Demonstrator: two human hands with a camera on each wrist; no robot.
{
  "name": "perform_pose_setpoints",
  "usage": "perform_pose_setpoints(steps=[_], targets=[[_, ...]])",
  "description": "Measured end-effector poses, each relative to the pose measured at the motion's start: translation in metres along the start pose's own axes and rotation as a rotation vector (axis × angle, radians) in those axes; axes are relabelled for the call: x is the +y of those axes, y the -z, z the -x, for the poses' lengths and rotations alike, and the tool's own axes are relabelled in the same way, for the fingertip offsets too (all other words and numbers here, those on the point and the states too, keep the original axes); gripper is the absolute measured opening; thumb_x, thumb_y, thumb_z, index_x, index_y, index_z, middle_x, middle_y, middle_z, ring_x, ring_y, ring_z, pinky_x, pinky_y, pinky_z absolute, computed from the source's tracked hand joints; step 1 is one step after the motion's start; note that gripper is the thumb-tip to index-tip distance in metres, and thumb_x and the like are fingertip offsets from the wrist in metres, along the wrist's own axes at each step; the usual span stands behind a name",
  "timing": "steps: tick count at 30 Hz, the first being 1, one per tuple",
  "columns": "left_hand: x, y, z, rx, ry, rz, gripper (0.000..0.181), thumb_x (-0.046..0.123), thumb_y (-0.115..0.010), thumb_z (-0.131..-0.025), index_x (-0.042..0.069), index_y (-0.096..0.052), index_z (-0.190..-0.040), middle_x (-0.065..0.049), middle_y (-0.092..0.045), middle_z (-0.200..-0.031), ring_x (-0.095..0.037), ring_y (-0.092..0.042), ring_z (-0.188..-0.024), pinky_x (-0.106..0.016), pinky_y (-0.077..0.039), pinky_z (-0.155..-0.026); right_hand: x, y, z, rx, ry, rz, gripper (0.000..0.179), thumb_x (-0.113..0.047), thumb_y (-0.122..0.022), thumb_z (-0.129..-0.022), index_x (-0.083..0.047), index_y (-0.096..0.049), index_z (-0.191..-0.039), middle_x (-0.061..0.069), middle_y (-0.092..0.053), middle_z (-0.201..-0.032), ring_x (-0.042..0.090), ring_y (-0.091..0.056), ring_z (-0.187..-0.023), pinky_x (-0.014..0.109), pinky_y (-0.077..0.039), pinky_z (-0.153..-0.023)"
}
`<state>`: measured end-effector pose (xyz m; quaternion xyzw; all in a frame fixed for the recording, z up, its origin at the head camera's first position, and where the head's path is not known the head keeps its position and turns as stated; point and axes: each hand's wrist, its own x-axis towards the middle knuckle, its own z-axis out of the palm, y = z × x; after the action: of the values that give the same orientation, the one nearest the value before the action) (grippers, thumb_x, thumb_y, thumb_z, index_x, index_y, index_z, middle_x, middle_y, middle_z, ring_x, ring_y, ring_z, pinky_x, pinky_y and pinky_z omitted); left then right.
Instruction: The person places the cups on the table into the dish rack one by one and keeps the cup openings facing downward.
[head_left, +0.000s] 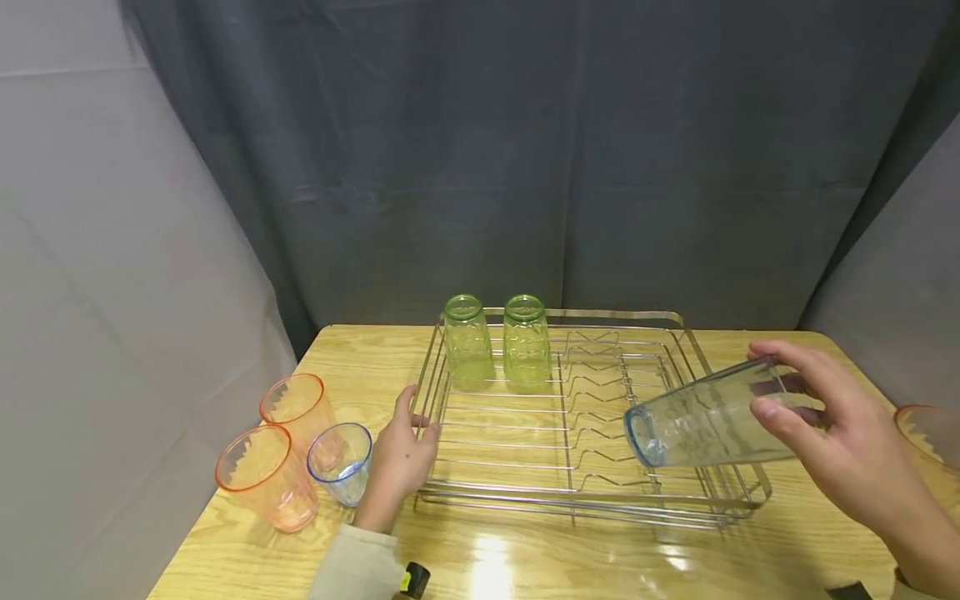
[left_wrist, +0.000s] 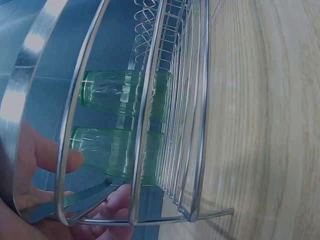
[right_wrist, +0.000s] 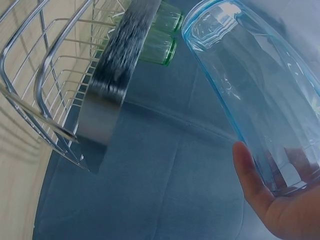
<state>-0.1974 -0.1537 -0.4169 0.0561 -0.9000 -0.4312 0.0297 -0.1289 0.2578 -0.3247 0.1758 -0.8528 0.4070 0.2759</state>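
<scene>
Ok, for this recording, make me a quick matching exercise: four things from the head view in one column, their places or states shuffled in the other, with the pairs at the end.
1. Two green glasses
2. Large blue-tinted glass
3. Left hand
4. Small blue-rimmed glass

A. Tilted, held in the right hand
B. On the table, beside the orange-rimmed glasses
C. Standing side by side in the wire rack
D. Gripping the left end of the wire rack

Pairs: 1-C, 2-A, 3-D, 4-B
</scene>
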Motion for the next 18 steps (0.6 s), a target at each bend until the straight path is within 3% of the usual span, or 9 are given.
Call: perform_pose_setpoints(steps=[18], targets=[[-0.0011,-0.0003,0.0002,0.005,-0.004,0.014,0.067,0.027,-0.055,-0.098,0.021,-0.023,-0.157,-0.015,-0.063,-0.130,-0.012,-0.046,-0.048,-0.027,-0.041,-0.046,0.0030,-0.0072,0.0072,-0.034,-0.064,0.068,0.052,-0.002,-0.068,-0.089,-0.015,-0.056,-0.138,-0.021,-0.052,-0.127,-0.015,-0.053,-0.098,-0.001,-0.041,-0.074]])
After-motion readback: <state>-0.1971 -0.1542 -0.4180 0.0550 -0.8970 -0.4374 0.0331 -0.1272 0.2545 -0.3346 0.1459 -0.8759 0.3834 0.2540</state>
